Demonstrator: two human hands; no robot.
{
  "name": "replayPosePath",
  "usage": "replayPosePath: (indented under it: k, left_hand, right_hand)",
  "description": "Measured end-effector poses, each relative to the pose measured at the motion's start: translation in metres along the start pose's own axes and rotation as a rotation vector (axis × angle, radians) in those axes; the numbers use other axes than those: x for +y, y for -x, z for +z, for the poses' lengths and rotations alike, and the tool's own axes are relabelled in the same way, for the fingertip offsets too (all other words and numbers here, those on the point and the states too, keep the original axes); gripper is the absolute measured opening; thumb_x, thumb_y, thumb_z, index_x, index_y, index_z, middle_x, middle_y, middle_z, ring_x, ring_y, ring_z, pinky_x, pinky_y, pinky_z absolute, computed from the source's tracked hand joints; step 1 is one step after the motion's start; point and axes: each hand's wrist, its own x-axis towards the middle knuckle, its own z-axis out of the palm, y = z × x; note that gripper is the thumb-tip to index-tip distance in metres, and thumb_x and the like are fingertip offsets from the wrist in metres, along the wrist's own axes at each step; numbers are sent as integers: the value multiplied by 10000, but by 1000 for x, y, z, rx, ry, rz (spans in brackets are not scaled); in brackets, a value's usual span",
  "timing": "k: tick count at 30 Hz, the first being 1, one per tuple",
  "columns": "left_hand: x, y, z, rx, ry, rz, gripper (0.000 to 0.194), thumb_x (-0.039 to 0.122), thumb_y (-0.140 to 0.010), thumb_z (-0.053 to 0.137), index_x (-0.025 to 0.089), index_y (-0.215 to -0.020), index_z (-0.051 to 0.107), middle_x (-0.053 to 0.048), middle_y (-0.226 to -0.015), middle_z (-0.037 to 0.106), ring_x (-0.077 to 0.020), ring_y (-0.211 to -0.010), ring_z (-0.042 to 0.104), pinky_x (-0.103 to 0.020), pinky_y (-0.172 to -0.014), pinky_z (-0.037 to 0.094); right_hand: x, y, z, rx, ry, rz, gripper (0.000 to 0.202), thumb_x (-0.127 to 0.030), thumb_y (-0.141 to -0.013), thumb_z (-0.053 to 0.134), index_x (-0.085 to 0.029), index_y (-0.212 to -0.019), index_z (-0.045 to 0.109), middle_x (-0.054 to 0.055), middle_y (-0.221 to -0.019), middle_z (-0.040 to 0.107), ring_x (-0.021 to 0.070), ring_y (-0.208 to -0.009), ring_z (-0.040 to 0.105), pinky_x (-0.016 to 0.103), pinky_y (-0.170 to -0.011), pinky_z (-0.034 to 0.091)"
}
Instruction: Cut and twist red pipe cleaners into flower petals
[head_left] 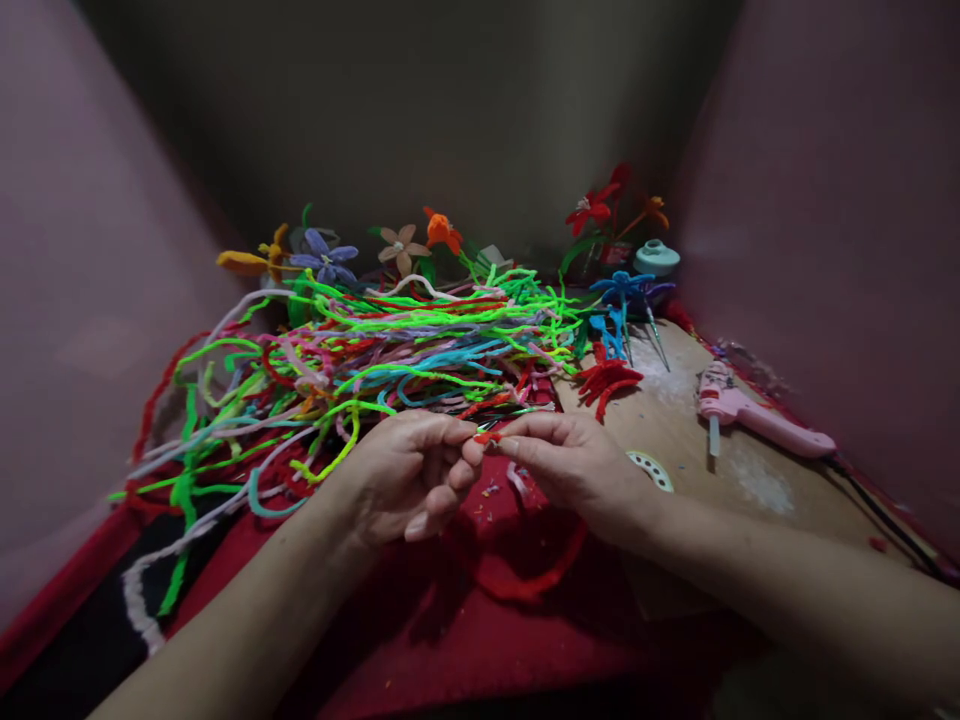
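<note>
My left hand [409,475] and my right hand [570,465] meet at the middle, fingertips pinched together on a small red pipe-cleaner piece [486,437]. A longer red pipe cleaner [536,580] curls on the red cloth below my right hand; whether it joins the pinched piece is hidden. Just behind my hands lies a big tangled heap of coloured pipe cleaners [375,350], mostly neon green, pink and blue.
Finished pipe-cleaner flowers [405,247] stand along the back, with more red and blue ones [611,290] and a small teal pot [656,258] at the right. A pink glue gun [757,415] lies on a brown board [780,500]. A red loose flower [607,380] lies nearby.
</note>
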Motion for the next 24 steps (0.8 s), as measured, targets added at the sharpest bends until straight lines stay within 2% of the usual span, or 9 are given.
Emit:
replayPosePath:
  k: [3, 6, 9, 13, 15, 17, 19, 22, 24]
  left_hand:
    - [-2, 1, -1, -4, -167, 162, 250, 285, -789, 505, 97, -648, 590, -15, -488, 560, -78, -264, 427, -162, -222, 294]
    - [-5, 2, 2, 122, -348, 401, 212, 346, -821, 535, 140, -828, 585, 4, -592, 604, -87, -379, 514, -172, -324, 380]
    - [-8, 5, 8, 212, -563, 592, 246, 335, -784, 608, 181, -969, 556, 28, -650, 609, -90, -483, 545, -192, -456, 438]
    - [-12, 8, 13, 354, -903, 792, 111, 259, -763, 627, 176, -836, 623, -11, -760, 637, -111, -668, 571, -188, -579, 434]
    - [-14, 8, 13, 404, -1026, 841, 103, 257, -798, 581, 177, -766, 638, -8, -715, 622, -96, -627, 537, -176, -549, 402]
    - [-14, 7, 13, 424, -1009, 804, 150, 278, -813, 555, 176, -725, 622, 14, -604, 564, -72, -512, 464, -168, -470, 353]
    - [-13, 6, 13, 398, -852, 637, 243, 342, -828, 527, 171, -658, 558, 38, -495, 481, -57, -406, 380, -162, -388, 294]
    - [-8, 5, 10, 200, -459, 280, 308, 425, -809, 534, 186, -632, 456, 76, -446, 386, -41, -316, 260, -154, -301, 222]
    - [-5, 6, 6, 60, -292, 124, 295, 415, -769, 583, 192, -642, 437, 86, -471, 375, -30, -303, 215, -149, -273, 192]
  right_hand:
    - [-1, -3, -1, -78, -239, 143, 147, -303, -775, 602, -163, -738, 582, -113, -367, 300, 37, -312, 177, 183, -314, 134]
    - [0, -5, -3, -161, -368, 192, 111, -276, -779, 577, -167, -760, 583, -127, -348, 245, 42, -302, 111, 179, -285, 97]
    - [5, -7, -7, -183, -438, 210, 113, -281, -789, 561, -171, -774, 583, -128, -352, 228, 48, -314, 100, 176, -282, 103]
    - [11, -9, -11, -231, -484, 265, 108, -277, -798, 550, -173, -789, 577, -127, -340, 235, 49, -311, 93, 181, -288, 109]
    - [12, -9, -11, -244, -479, 290, 111, -275, -797, 550, -169, -800, 582, -130, -339, 234, 46, -310, 84, 182, -290, 101]
    - [10, -8, -9, -234, -447, 280, 118, -280, -790, 560, -165, -788, 586, -130, -344, 234, 43, -309, 89, 182, -291, 96]
    - [6, -6, -6, -171, -360, 222, 135, -288, -779, 579, -155, -760, 592, -126, -348, 248, 36, -305, 119, 180, -296, 103]
    - [1, -4, -2, 3, -178, 83, 150, -285, -758, 615, -141, -719, 596, -99, -387, 348, 23, -319, 226, 163, -317, 145]
    - [-1, -5, -2, 82, -161, 46, 142, -272, -744, 629, -149, -694, 579, -96, -409, 369, 19, -329, 250, 155, -320, 165]
